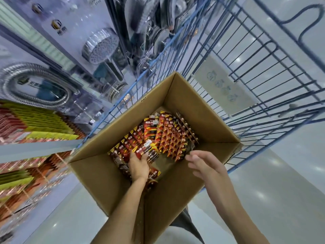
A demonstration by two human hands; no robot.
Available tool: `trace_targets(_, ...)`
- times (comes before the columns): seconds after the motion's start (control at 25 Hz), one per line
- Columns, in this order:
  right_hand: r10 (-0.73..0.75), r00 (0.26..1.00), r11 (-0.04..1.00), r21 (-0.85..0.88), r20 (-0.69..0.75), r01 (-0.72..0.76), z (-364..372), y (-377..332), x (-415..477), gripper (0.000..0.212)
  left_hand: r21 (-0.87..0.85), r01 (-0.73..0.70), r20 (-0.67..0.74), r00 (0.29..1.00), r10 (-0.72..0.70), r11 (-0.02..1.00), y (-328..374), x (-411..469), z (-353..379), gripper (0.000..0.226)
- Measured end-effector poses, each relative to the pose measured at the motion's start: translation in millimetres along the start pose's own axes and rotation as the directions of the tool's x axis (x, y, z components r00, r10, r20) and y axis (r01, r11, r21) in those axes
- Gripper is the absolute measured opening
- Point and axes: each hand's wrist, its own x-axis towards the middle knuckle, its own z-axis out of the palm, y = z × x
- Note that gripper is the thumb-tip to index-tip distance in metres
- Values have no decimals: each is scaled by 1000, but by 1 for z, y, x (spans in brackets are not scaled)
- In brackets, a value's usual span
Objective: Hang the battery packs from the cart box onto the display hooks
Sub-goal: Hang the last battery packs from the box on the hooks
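Observation:
An open cardboard box (98,175) sits in a blue wire cart (260,71). Many red and orange battery packs (168,136) lie in rows at its bottom. My left hand (139,166) reaches down into the box and grips a red and black battery pack (146,150) near the front of the pile. My right hand (204,164) hovers over the box's right side, fingers relaxed and spread, holding nothing. Rows of hanging battery packs (35,124) in red and yellow-green cards fill the display at the left.
Above the battery display hang a chrome shower head (100,44) and a coiled metal hose (35,83) in clear packaging. A white label card (223,85) is fixed to the cart's far wire wall. Glossy pale floor (281,191) lies to the right.

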Motion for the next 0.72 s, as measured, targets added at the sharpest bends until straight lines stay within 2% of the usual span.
trace_targets(0.08,-10,1000,1000,-22,22,11,5,-2,15,14,-104,-69,18,997,71,992,13,-17,-30,58)
trace_targets(0.16,-4,999,997,-71,33,6,11,4,40,15,-267,-81,78,991,105,960,24,-35,-65,42)
trace_targets(0.24,46,998,990,-138,51,-38,21,16,72,21,-382,-46,146,983,110,923,34,-52,-99,31)
trace_targets(0.32,171,985,975,-148,28,-166,34,25,103,35,-427,-10,156,984,84,904,40,-64,-126,23)
trace_targets(0.44,418,908,906,69,-5,-417,55,44,153,42,-515,104,220,975,13,851,46,-74,-150,30)
trace_targets(0.52,473,872,881,84,-124,-466,65,71,189,53,-549,154,276,961,4,821,49,-77,-159,39)
trace_targets(0.56,442,871,890,-9,-215,-455,73,90,205,61,-549,168,297,955,3,819,49,-76,-162,39)
trace_targets(0.6,360,901,872,-256,-241,-417,78,106,220,68,-546,186,314,950,-6,817,49,-75,-164,36)
trace_targets(0.64,279,934,850,-394,-223,-348,79,109,220,70,-544,200,327,945,-14,815,47,-73,-165,32)
trace_targets(0.68,300,922,896,-259,-246,-360,78,125,236,66,-543,214,341,940,-20,812,45,-73,-164,30)
trace_targets(0.72,422,882,905,36,-208,-425,81,144,262,53,-534,222,349,937,-27,816,41,-71,-164,30)
